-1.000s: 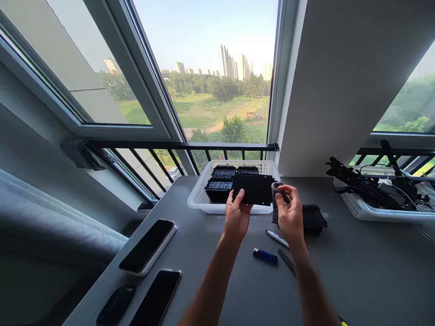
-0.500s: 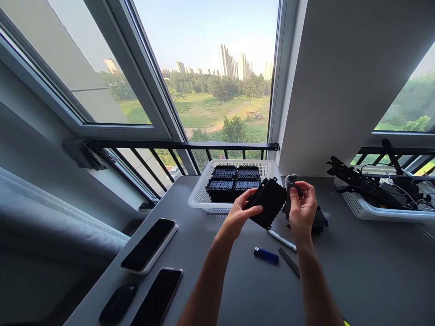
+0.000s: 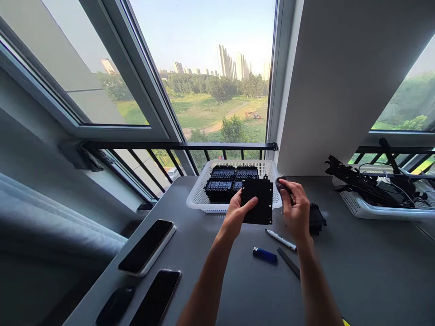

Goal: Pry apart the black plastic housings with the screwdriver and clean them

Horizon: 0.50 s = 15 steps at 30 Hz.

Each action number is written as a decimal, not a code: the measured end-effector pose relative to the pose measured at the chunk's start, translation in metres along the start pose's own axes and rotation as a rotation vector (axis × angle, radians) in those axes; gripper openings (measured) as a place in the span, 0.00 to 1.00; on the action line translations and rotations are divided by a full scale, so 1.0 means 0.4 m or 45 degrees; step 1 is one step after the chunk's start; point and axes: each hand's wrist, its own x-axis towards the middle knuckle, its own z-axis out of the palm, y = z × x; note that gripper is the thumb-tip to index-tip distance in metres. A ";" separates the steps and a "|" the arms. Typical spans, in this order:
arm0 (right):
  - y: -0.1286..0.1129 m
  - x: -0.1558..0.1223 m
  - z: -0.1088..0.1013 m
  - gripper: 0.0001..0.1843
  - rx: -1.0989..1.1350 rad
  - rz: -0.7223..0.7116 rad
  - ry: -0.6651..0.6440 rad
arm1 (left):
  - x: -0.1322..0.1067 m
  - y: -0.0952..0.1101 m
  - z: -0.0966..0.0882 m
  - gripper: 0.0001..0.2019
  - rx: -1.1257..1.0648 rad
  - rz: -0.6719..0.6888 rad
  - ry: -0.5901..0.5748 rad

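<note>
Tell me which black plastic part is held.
The flat, rectangular black plastic part, gripped by the left hand; the others sit in a white plastic basket or on the grey table.

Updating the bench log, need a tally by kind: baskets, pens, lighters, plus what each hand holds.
White baskets: 2
Pen: 1
Blue lighter: 1
Black panel, in the left hand: 1
Grey cloth, in the right hand: 1
Total: 6
</note>
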 end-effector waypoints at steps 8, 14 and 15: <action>-0.002 -0.011 0.008 0.20 -0.274 -0.156 -0.221 | -0.004 0.004 -0.006 0.25 -0.014 -0.034 -0.034; -0.005 -0.012 0.004 0.20 -0.149 -0.183 -0.375 | -0.004 0.012 -0.008 0.25 -0.057 0.015 0.077; -0.007 -0.014 0.006 0.20 -0.120 -0.191 -0.413 | -0.002 0.013 -0.010 0.25 -0.086 0.027 0.108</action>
